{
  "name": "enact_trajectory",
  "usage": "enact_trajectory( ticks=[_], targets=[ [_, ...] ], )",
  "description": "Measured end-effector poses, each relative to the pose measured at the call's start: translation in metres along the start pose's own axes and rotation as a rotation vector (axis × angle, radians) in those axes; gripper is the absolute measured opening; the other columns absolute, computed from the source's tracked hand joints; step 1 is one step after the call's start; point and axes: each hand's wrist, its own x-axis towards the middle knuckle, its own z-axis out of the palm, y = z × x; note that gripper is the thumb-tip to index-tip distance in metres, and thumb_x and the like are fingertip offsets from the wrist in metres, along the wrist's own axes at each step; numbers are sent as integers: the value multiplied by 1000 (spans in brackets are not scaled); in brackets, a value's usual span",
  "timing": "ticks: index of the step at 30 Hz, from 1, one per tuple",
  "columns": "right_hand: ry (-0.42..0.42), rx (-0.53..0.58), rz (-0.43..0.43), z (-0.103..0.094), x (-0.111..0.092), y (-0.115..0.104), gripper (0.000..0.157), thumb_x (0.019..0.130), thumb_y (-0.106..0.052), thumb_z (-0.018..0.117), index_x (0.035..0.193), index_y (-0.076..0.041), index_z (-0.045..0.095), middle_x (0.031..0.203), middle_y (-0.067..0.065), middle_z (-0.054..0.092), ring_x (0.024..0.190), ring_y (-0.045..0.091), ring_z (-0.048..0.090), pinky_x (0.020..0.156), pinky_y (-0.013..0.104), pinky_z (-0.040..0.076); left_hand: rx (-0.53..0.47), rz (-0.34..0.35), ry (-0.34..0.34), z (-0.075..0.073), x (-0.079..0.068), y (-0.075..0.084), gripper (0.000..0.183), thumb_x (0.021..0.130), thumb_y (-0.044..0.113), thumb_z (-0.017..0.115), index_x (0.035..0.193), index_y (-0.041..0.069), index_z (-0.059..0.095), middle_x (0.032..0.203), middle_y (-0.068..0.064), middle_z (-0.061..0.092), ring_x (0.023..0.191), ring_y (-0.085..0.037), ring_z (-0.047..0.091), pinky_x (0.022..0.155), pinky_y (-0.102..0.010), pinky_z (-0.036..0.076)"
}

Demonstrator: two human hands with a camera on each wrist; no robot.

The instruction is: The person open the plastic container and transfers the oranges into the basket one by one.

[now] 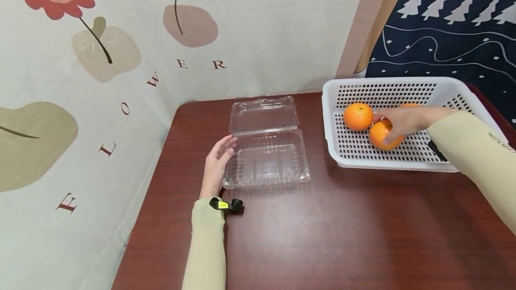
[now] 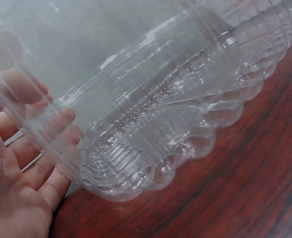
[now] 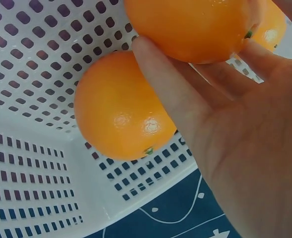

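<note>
A clear plastic clamshell container (image 1: 268,158) lies on the table with its lid (image 1: 264,115) folded back flat behind it. My left hand (image 1: 219,164) holds the container's left side near the hinge; in the left wrist view, fingertips (image 2: 66,119) show against the clear wall. Inside a white basket, my right hand (image 1: 403,120) grips an orange (image 1: 380,135), thumb on its near side. To its left sits a second orange (image 1: 358,117). A third orange (image 1: 410,104) lies behind, mostly hidden by the hand. The right wrist view shows the gripped orange (image 3: 190,25) close up.
The white perforated basket (image 1: 397,164) stands at the back right of the dark red wooden table (image 1: 302,240). A cloth with printed flowers and letters (image 1: 258,21) hangs behind and to the left. Dark blue fabric with white trees (image 1: 439,35) hangs behind the basket.
</note>
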Motion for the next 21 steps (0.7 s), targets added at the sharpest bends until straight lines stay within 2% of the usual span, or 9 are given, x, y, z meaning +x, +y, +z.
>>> enact_trajectory(
  ticks=[5,14,18,21],
  targets=[
    [-55,58,-12,-2,1,1,75,66,-40,74,125,-5,43,114,12,50,95,27,44,79,49,39,-5,1,-2,2,-2,5,40,90,-1,47,130,-1,42,127,-18,48,119,-33,41,89,-27,42],
    [-112,123,-27,-3,2,-1,76,66,-38,75,124,-2,42,118,16,47,100,30,42,83,51,38,5,-6,2,2,-2,8,39,90,0,47,129,2,43,126,-15,49,118,-27,43,89,-28,42],
    [-114,85,-35,-4,4,-2,74,66,-39,75,122,-2,44,116,16,49,98,29,44,83,50,38,-1,2,6,0,-2,6,39,90,0,46,130,1,43,126,-16,49,118,-29,43,88,-29,42],
    [-104,54,-43,-4,5,-3,73,66,-40,75,120,-1,45,114,16,51,95,28,45,82,48,39,-5,4,13,0,-2,5,39,91,1,46,130,1,43,126,-16,49,118,-31,42,91,-34,41]
  ],
)
